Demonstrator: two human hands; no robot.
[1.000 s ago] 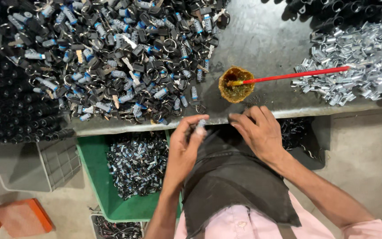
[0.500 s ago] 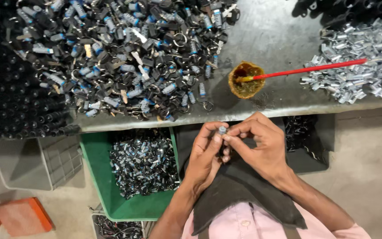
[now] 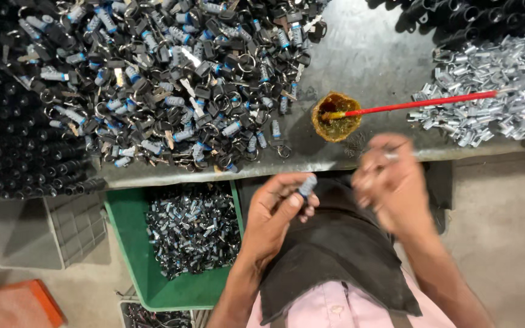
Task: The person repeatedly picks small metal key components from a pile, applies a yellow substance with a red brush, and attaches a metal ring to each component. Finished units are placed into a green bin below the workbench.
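My left hand (image 3: 274, 212) is closed around a small silver-blue cylindrical metal part (image 3: 307, 184), held over my dark apron just below the table edge. My right hand (image 3: 393, 182) is blurred with motion, raised toward the table edge, with a small metal piece pinched at its fingertips near a small amber dish (image 3: 335, 117). A red-handled brush (image 3: 420, 104) rests in that dish. On the table at the left lies a big heap of black and silver-blue parts with rings (image 3: 165, 79). A pile of silver metal pieces (image 3: 493, 91) lies at the right.
A green crate (image 3: 129, 243) with several assembled parts stands under the table at the left. A grey crate (image 3: 44, 231) sits beside it, and an orange object (image 3: 19, 304) lies on the floor. Black tubes are stacked at far left (image 3: 7, 152) and top right (image 3: 469, 18).
My hands were together at the small part half a second ago. They have separated: the right hand swung right and up toward the table, the left stays low with the part.
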